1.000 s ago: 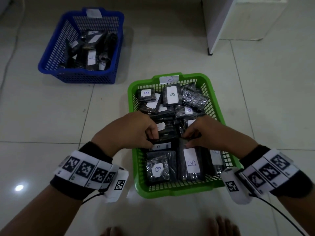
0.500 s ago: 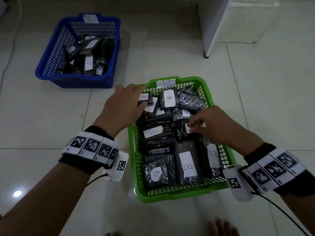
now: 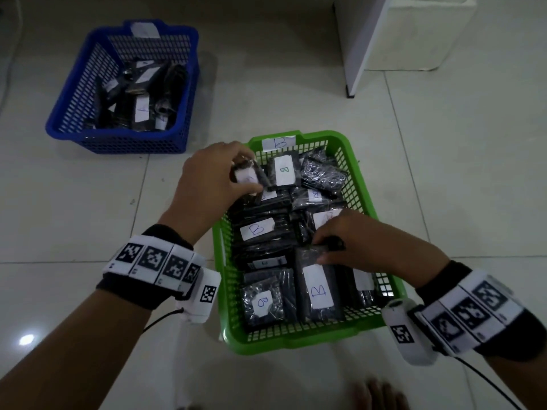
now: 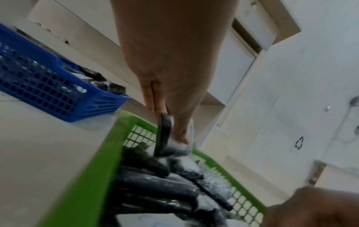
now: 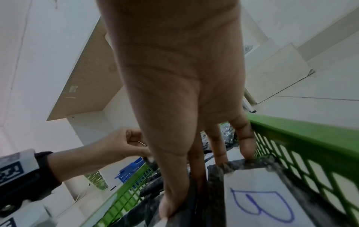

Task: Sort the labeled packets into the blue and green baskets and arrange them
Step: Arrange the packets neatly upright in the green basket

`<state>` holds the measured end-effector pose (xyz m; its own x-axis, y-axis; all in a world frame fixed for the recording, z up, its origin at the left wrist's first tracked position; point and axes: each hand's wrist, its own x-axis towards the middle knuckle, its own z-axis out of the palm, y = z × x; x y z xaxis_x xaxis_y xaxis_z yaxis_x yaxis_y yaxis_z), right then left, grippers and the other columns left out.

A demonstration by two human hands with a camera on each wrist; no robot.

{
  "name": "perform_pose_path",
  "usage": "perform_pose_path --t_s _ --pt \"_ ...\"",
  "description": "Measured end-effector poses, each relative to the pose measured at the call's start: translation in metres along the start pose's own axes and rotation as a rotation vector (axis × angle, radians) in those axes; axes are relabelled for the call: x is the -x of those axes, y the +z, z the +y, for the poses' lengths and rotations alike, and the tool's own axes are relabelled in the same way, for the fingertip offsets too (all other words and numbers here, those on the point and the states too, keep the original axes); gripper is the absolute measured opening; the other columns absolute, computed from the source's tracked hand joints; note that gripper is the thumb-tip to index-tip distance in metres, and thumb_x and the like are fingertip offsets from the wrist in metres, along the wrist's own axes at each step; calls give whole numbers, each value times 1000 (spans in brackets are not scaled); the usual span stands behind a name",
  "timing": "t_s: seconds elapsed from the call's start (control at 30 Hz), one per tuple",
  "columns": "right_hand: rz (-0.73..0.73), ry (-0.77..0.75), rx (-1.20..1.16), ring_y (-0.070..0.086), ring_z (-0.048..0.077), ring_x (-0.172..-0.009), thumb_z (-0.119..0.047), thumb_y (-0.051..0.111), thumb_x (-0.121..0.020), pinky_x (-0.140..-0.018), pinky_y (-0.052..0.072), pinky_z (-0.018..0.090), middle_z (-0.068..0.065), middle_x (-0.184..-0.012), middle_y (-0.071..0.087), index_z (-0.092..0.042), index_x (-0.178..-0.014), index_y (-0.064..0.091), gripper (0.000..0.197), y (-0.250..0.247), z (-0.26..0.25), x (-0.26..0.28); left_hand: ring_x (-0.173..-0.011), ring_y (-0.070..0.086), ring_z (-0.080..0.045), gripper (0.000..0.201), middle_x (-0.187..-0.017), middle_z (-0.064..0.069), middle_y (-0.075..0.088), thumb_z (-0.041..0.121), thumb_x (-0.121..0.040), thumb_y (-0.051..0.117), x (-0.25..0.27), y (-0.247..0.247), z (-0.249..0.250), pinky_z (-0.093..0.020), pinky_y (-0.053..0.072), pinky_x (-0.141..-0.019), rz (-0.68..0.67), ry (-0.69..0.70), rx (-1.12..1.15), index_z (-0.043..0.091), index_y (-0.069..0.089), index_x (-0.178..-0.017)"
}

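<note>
Now the left hand [image 3: 207, 184] has its grip pinched on a small labeled packet [image 3: 248, 176] at the far-left corner of the green basket [image 3: 364, 187], while the right hand [image 3: 364, 247] pinches the top edge of a long B packet [image 3: 318, 288] lying inside. The blue basket [image 3: 177, 137] sits on the floor, well apart.
</note>
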<state>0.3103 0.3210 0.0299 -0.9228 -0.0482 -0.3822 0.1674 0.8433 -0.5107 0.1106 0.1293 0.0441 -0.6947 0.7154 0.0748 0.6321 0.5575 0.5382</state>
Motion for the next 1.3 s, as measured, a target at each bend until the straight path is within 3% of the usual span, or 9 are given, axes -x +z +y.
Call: perform_pose_path --t_s 0.07,0.17,0.3,0.43,0.63,0.8,1.07,1.2,1.3 --pt "8 -28 -44 63 -3 -83 -39 77 -80 -80 54 24 -15 -98 72 -30 -110 73 31 -1 2 5 -81 67 4 31 -92 17 73 37 -72 89 6 4 16 -20 56 -79 -2 -27 210 30 76 -99" --pt "18 -75 -106 63 -5 -86 -39 82 -74 -78 48 13 -17 -101 72 -34 -114 73 41 -7 8 9 -78 70 2 25 -91 11 75 23 -75 88 11 21 41 -13 57 -75 -144 -97 398 24 78 -98" --pt "70 -92 -172 58 -1 -78 -40 87 -64 -68 41 9 -19 -85 64 -38 -104 75 42 -15 11 11 -72 69 1 27 -89 13 72 25 -79 86 12 38 53 -14 55 -69 -237 -79 388 24 77 -105" --pt "82 -63 -228 61 5 -74 -39 89 -61 -68 52 30 -11 -83 67 -36 -98 78 39 -19 14 13 -73 69 4 25 -87 11 74 26 -75 89 13 44 54 -24 61 -76 -383 -35 319 22 79 -98" --pt "103 -60 -196 59 3 -70 -39 89 -63 -64 48 23 -16 -75 64 -36 -99 77 37 -16 16 16 -77 72 0 24 -87 7 77 21 -75 89 8 54 59 -23 61 -77 -510 17 347 18 80 -97" --pt "114 -77 -183 58 1 -73 -40 89 -64 -63 44 17 -18 -80 62 -34 -99 78 38 -13 19 16 -85 68 2 27 -96 9 76 24 -79 86 17 65 61 -25 58 -82 -408 196 281 18 79 -104" --pt "148 -18 -147 63 2 -72 -39 90 -62 -69 54 34 -14 -82 71 -30 -95 79 36 -10 15 15 -74 52 7 22 -83 21 57 29 -79 85 13 66 53 -7 38 -69 -441 357 115 24 78 -99" --pt "162 4 -111 60 -6 -67 -39 90 -61 -67 52 21 -20 -76 68 -29 -91 80 33 -11 14 14 -81 61 -6 16 -89 8 69 20 -82 83 8 65 56 -24 48 -71 -512 396 49 24 79 -97" --pt "156 -25 -19 59 -1 -69 -38 88 -65 -65 48 22 -15 -80 69 -30 -81 79 20 -7 10 11 -82 59 -15 47 -95 7 72 0 -86 72 5 73 47 -34 53 -73 -573 447 -91 37 74 -115"
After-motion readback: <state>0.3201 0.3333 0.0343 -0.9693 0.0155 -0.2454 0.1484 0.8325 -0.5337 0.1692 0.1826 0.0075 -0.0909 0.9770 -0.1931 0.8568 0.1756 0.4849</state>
